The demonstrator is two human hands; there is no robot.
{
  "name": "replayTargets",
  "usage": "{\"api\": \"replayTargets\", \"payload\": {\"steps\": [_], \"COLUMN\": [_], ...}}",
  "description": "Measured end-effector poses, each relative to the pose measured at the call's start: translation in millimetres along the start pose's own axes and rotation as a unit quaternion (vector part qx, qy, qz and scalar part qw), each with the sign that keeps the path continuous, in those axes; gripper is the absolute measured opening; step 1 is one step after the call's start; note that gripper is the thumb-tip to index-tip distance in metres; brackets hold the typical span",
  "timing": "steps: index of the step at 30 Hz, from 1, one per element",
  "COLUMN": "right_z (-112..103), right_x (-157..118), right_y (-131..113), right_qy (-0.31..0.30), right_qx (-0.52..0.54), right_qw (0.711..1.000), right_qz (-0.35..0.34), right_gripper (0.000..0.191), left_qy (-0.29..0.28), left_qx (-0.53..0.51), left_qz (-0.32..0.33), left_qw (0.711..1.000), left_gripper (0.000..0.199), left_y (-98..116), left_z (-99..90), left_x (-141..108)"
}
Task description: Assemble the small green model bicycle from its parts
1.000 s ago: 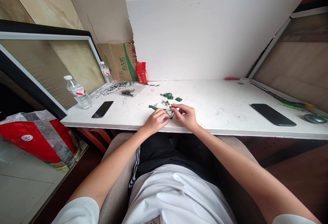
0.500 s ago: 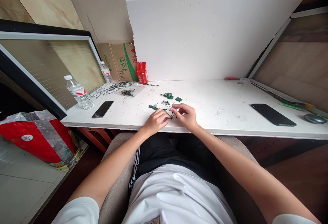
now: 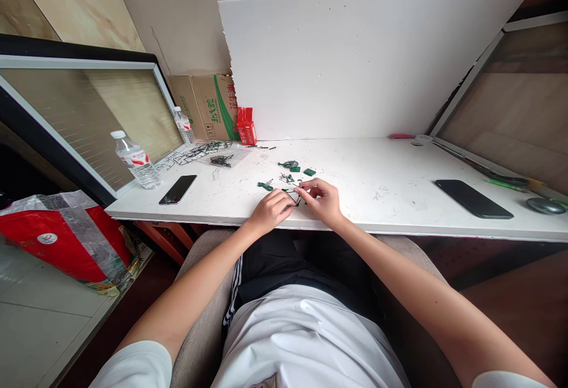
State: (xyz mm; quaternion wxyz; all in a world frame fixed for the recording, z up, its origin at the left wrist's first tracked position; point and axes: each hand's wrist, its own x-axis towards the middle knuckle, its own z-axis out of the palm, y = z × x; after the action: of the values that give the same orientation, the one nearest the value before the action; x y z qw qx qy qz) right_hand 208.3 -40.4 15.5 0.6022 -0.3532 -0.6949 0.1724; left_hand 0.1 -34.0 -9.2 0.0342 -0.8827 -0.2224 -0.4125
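Observation:
Near the front edge of the white table [image 3: 355, 199], my left hand [image 3: 271, 209] and my right hand [image 3: 323, 199] meet with fingers closed on a small dark thin-framed piece [image 3: 298, 199]. Its shape is partly hidden by the fingers. Just beyond my hands lie several small green parts: a round green piece [image 3: 289, 164], a flat green block [image 3: 309, 172] and a long green piece [image 3: 265, 186]. Thin dark bits lie among them.
Left: a black phone [image 3: 178, 190], a water bottle [image 3: 136, 160], a plastic bag of dark parts [image 3: 222, 159] and thin black frames [image 3: 195, 152]. Behind stand a red box [image 3: 247, 126] and a white board [image 3: 355, 62]. Right: a black case [image 3: 473, 199] and a mouse [image 3: 545, 205].

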Motion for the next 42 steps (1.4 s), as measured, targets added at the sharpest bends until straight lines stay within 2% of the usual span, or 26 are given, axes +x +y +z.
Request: {"api": "replayTargets", "payload": {"steps": [4,10,15,22,42], "right_z": [0.0,-0.1,0.0,-1.0,0.2], "right_x": [-1.4,-2.7,-1.8,-1.1,-0.9], "right_y": [-3.0,-5.2,-1.0,0.3,-2.3], "right_qy": [0.005,-0.028,-0.03,-0.053,-0.013], "right_qx": [-0.017,-0.016,0.005,-0.011,-0.018], "right_qw": [1.0,0.999,0.999,0.998,0.999], "right_qz": [-0.015,-0.035,-0.022,-0.033,-0.024], "right_gripper": [0.025,0.028,0.038,0.031,0.027], "left_qy": [0.002,0.002,0.005,0.002,0.004], "left_qx": [-0.002,-0.006,-0.007,-0.016,-0.022], "left_qz": [-0.001,0.0,-0.016,-0.033,-0.028], "left_qw": [1.0,1.0,1.0,0.999,0.999], "left_gripper": [0.008,0.009,0.009,0.007,0.01], "left_y": [0.7,1.1,1.5,3.5,4.0], "left_z": [-0.2,-0.1,1.3,0.4,-0.3], "left_x": [0.8,1.5,0.5,0.3,-0.3]}}
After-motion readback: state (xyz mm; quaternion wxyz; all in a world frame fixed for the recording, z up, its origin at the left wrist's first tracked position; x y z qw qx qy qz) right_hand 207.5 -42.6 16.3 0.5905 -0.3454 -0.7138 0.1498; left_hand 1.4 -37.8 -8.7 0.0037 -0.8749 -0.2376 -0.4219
